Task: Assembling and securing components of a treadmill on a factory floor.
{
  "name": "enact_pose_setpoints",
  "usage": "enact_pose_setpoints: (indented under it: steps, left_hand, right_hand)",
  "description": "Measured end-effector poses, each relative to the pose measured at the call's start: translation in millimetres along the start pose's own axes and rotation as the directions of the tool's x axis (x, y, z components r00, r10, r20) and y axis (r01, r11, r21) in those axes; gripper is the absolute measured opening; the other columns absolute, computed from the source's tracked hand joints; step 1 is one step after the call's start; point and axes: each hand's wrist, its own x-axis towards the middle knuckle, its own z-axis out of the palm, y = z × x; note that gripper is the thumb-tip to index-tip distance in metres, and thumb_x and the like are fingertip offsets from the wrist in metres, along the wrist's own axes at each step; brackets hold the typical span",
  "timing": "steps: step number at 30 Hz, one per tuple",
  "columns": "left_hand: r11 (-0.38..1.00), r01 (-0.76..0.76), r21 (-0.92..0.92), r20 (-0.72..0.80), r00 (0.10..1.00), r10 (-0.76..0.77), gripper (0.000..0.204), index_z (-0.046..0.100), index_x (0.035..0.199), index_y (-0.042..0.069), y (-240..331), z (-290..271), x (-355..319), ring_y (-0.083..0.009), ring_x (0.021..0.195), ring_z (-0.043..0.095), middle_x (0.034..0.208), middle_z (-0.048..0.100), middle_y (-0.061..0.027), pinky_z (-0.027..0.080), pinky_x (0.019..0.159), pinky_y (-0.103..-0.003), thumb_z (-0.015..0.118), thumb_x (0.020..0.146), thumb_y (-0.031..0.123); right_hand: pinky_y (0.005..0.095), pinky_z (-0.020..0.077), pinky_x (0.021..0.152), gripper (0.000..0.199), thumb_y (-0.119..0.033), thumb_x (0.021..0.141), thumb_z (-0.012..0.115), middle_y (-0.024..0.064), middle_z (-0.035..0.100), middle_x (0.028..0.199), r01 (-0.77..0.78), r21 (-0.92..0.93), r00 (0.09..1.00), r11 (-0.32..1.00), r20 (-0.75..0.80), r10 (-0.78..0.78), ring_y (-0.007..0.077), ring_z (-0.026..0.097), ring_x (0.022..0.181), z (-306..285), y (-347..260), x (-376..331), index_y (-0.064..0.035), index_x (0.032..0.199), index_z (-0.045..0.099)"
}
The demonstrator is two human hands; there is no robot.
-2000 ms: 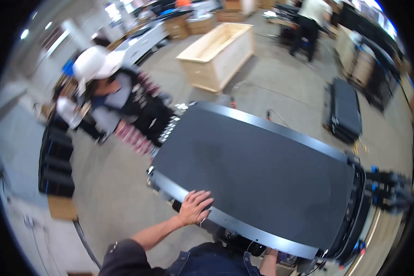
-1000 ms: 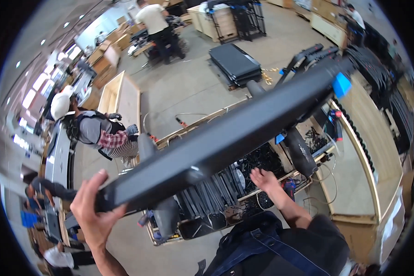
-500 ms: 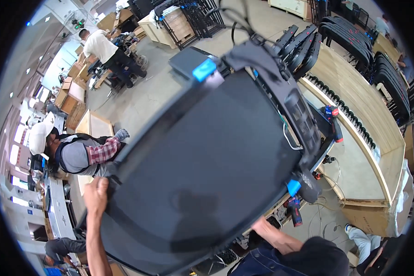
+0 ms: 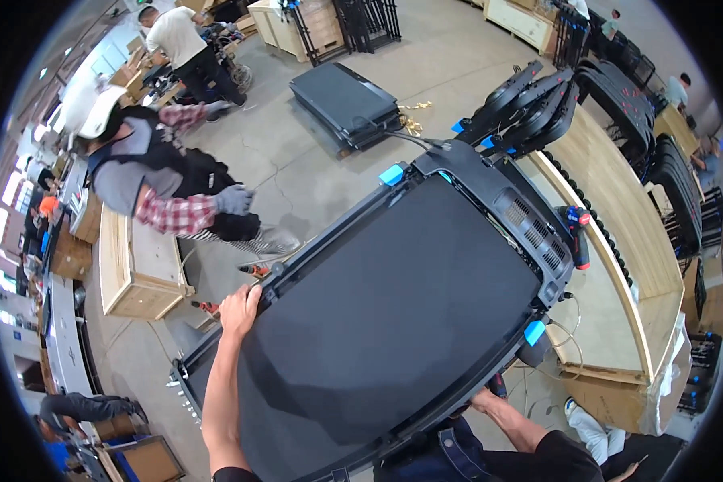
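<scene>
gripping black panel (image 4: 394, 313), left hand (image 4: 239, 309) outstretched

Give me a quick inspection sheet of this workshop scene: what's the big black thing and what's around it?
Surface: grey concrete floor, cracked; a long wooden bench at right.
Job's things: large flat black panel with blue corner clips, carried tilted above the floor.
Clutter: a cordless drill on the bench; a similar black panel lying on the floor.
Hands: left hand grips the panel's left edge; right hand sits under its lower right edge, mostly hidden.
Cables: thin wires trailing onto the bench.
Surroundings: a co-worker in a white helmet bending by an open wooden crate; racks of black panels behind.
</scene>
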Motion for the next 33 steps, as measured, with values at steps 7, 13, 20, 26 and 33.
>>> enact_pose_setpoints:
  steps: [7, 13, 20, 26, 33]
  left_hand:
    - [0.952, -0.110, -0.286, -0.425, 0.905, -0.023, 0.049, 0.056, 0.133, 0.007, 27, 35, -132, -0.0371, 0.129, 0.048, 0.134, 0.055, -0.0182, 0.036, 0.109, -0.049, 0.062, 0.096, 0.038]
    - [0.981, -0.082, -0.174, -0.394, 0.919, 0.007, 0.053, 0.053, 0.139, 0.008, 38, 50, -269, -0.0362, 0.144, 0.036, 0.150, 0.045, -0.0178, 0.022, 0.120, -0.052, 0.059, 0.097, 0.040]
    - [0.963, 0.076, -0.259, -0.339, 0.926, -0.165, 0.053, 0.056, 0.137, 0.008, 44, 69, -401, -0.0369, 0.143, 0.037, 0.151, 0.046, -0.0183, 0.026, 0.119, -0.050, 0.064, 0.094, 0.039]
    - [0.730, 0.088, -0.677, -0.267, 0.896, -0.355, 0.024, 0.070, 0.107, 0.003, 175, 78, -476, -0.0320, 0.092, 0.069, 0.103, 0.071, -0.0149, 0.054, 0.083, -0.042, 0.066, 0.094, 0.023]
    - [0.693, 0.256, -0.674, 0.324, 0.946, -0.034, 0.018, 0.069, 0.101, 0.009, 323, 295, -412, -0.0370, 0.095, 0.069, 0.102, 0.071, -0.0152, 0.055, 0.082, -0.047, 0.063, 0.094, 0.025]
  right_hand:
    - [0.0273, 0.0561, 0.070, 0.024, -0.016, 0.097, 0.061, 0.0055, 0.068, 0.088, 0.067, -0.251, 0.729, 0.966, 0.674, 0.124, 0.0128, 0.067, 0.077, 21, -162, -123, -0.0013, 0.116, 0.062]
    - [0.0334, 0.0578, 0.080, 0.061, -0.009, 0.097, 0.063, 0.0246, 0.062, 0.126, 0.474, 0.077, 0.872, 0.877, 0.096, -0.479, 0.0205, 0.070, 0.090, 55, -193, -133, -0.0094, 0.151, 0.034]
    - [0.0343, 0.0550, 0.082, 0.055, -0.016, 0.089, 0.070, 0.0143, 0.073, 0.100, 0.276, -0.540, 0.943, 0.795, 0.311, -0.115, 0.0189, 0.070, 0.090, -24, -69, -165, -0.0015, 0.139, 0.052]
    - [0.0498, 0.0479, 0.102, 0.088, -0.027, 0.076, 0.076, 0.0321, 0.058, 0.129, 0.045, -0.843, 0.962, 0.537, -0.109, -0.252, 0.0465, 0.058, 0.120, -109, 64, -54, -0.0033, 0.149, 0.032]
    - [0.0489, 0.0485, 0.101, 0.109, -0.046, 0.077, 0.076, 0.0330, 0.062, 0.125, -0.274, -0.729, 0.934, 0.627, -0.358, -0.009, 0.0465, 0.062, 0.116, -141, 97, 45, -0.0092, 0.157, 0.011]
